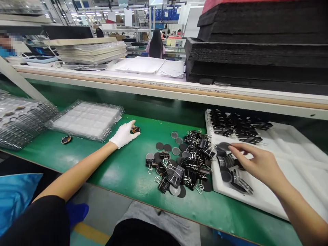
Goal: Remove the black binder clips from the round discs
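Nearest, left of the binder clip pile (184, 160), the gloved left hand (123, 134) pinches one round disc (135, 130) on the green mat (123, 167), while right of the pile the bare right hand (256, 163) spreads open fingers, holding nothing, over clipped discs (230, 171) on the white foam tray (282, 160); many clips remain.

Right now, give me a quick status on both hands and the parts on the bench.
Left hand, gloved, pinching a small round disc on the green mat. Right hand, bare, fingers open over clipped discs on the white foam tray. Binder clip pile between them.
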